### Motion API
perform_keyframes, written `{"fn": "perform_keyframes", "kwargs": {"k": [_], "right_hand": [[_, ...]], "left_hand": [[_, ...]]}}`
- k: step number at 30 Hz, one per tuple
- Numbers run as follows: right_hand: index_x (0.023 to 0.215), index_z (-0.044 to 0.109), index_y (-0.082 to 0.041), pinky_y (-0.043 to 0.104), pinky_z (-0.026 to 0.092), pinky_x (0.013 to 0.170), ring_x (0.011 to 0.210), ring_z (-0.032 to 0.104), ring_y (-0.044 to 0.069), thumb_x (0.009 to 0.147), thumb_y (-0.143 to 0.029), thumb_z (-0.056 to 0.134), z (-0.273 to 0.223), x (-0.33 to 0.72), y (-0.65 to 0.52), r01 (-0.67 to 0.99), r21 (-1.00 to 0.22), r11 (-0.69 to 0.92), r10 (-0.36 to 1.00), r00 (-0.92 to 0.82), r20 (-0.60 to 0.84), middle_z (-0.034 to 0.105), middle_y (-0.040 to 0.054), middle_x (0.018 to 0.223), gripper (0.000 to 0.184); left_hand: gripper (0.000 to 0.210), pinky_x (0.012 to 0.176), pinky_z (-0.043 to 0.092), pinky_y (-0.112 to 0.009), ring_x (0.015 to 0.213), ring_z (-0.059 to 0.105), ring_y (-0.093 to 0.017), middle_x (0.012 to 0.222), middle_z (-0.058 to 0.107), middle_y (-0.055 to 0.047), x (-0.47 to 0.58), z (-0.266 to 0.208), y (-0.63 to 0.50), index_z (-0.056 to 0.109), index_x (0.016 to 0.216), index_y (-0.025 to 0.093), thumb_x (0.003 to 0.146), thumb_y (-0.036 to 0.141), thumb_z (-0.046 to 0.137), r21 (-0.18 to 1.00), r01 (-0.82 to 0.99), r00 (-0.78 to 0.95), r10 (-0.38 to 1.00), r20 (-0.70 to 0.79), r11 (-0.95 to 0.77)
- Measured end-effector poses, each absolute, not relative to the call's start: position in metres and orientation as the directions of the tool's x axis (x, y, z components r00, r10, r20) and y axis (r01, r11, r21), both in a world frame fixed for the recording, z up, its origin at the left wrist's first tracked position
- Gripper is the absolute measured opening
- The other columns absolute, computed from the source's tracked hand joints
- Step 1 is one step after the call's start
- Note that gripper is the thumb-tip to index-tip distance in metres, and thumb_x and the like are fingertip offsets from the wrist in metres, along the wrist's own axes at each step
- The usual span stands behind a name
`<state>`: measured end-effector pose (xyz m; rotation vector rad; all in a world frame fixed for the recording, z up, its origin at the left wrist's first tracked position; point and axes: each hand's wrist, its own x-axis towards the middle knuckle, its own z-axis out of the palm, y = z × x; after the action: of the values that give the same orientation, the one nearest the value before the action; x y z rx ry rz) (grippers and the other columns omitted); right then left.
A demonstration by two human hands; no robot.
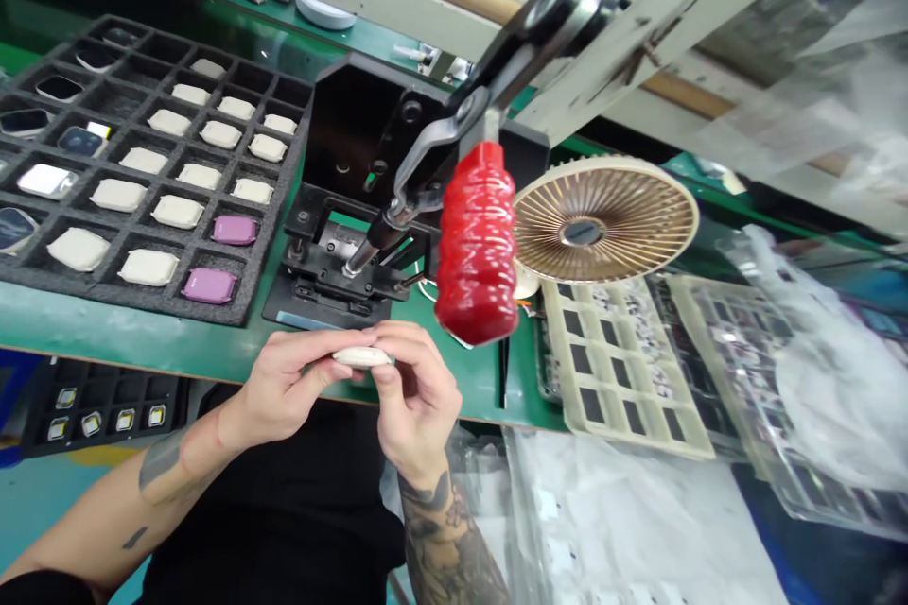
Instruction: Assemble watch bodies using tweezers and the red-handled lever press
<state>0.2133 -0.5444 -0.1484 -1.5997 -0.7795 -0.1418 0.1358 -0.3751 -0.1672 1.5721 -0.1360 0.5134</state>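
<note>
Between the fingertips of my left hand [288,383] and my right hand [418,388] is a small cream watch-shaped casing [361,357], turned edge-on. Both hands are closed on it, one at each end, just over the front edge of the green bench. Right behind them stands a black toggle-clamp press [347,255] with a red ribbed handle [477,250]. To the left, a dark foam tray [245,298] holds several similar cream casings [148,267] and two purple ones [210,285].
A round fan [606,217] with a gold grille stands right of the handle. Beyond it lie a cream compartment tray [631,369] with dark pieces and plastic-wrapped trays [752,350]. A black tray [106,406] sits below the bench at left. Metal shelf beams [602,95] cross above.
</note>
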Motion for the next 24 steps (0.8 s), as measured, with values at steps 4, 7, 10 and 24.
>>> {"fn": "perform_keyframes", "kwargs": {"k": [4,7,10,24], "right_hand": [[0.118,0.078,-0.025,0.039,0.067,0.092,0.104,0.078,0.022,0.110,-0.022,0.071,-0.136,0.219,-0.545,0.640,-0.763,-0.093,0.444,0.713,0.544,0.081,0.0060,0.112,0.011],[0.137,0.075,-0.025,0.051,0.068,0.102,0.120,0.078,0.030,0.110,-0.033,0.076,-0.106,0.249,-0.538,0.853,-0.491,-0.177,0.313,0.522,0.794,0.078,0.0109,0.127,0.028],[0.157,0.061,-0.028,0.061,0.065,0.114,0.142,0.071,0.037,0.117,-0.058,0.060,-0.066,0.286,-0.517,0.970,-0.137,-0.201,0.217,0.181,0.959,0.068,0.0136,0.149,0.050],[0.151,0.072,-0.028,0.053,0.070,0.102,0.118,0.081,0.030,0.116,-0.039,0.064,-0.044,0.246,-0.506,0.888,-0.457,-0.052,0.027,0.459,0.888,0.075,0.0081,0.134,0.038]], "left_hand": [[0.031,0.085,0.072,-0.022,0.084,0.089,-0.017,0.119,0.092,-0.004,0.139,-0.168,-0.382,0.086,0.138,0.027,0.110,0.019,0.076,0.925,-0.377,0.880,0.326,0.345,0.039],[0.032,0.079,0.074,-0.025,0.085,0.091,-0.020,0.111,0.092,-0.006,0.146,-0.168,-0.387,0.080,0.145,0.025,0.114,0.027,0.072,0.918,-0.296,0.916,0.351,0.194,0.264],[0.040,0.083,0.075,-0.029,0.101,0.092,-0.026,0.118,0.091,-0.011,0.150,-0.169,-0.388,0.076,0.150,0.021,0.111,0.031,0.078,0.887,-0.234,0.949,0.292,0.119,0.399],[0.035,0.078,0.070,-0.027,0.092,0.087,-0.022,0.113,0.088,-0.011,0.112,-0.153,-0.366,0.081,0.129,0.019,0.095,0.020,0.091,0.960,-0.257,0.908,0.369,0.199,0.113]]}}
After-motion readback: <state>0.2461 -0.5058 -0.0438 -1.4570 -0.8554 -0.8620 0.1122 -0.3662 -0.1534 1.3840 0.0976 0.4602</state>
